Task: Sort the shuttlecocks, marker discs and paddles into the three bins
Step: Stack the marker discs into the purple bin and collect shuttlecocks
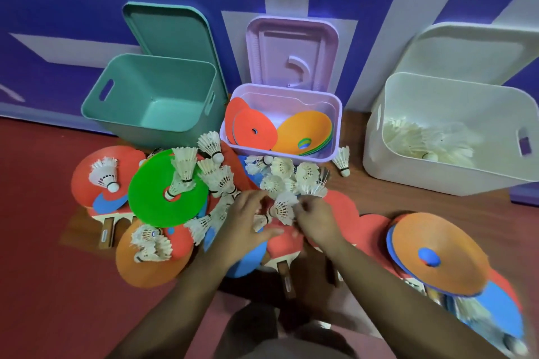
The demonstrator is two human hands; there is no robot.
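Your hands meet at the middle of the frame, over a heap of sports kit on the floor (pixel 43 242). A shuttlecock (pixel 282 208) lies between them. Your right hand (pixel 319 220) has its fingers curled against the feather skirt, a narrow grip that pinches it. Your left hand (pixel 248 220) is bent over the cork end with the thumb stretched out. Blur hides whether its grip holds anything, so I cannot tell.

More loose shuttlecocks (pixel 280 175) are bunched just above your hands. Others lie to the left, and one stands in the hole of a green disc (pixel 154 201) at centre left. Another sits on the red paddle (pixel 84 183) at the far left. A few more rest on an orange disc (pixel 145 271) at lower left. A second paddle (pixel 287 245) lies under your wrists, its wooden handle pointing toward the bottom of the frame. At lower right a large orange disc with a blue centre (pixel 446 242) tops another pile.

Along the wall at the top stand three bins, each with its lid propped behind it.
- The teal bin (pixel 131 128) is at upper left.
- The lilac bin (pixel 262 152) at centre holds red discs (pixel 248 125) and orange discs (pixel 306 125).
- The white bin (pixel 423 175) at the right holds white shuttlecocks (pixel 414 137).
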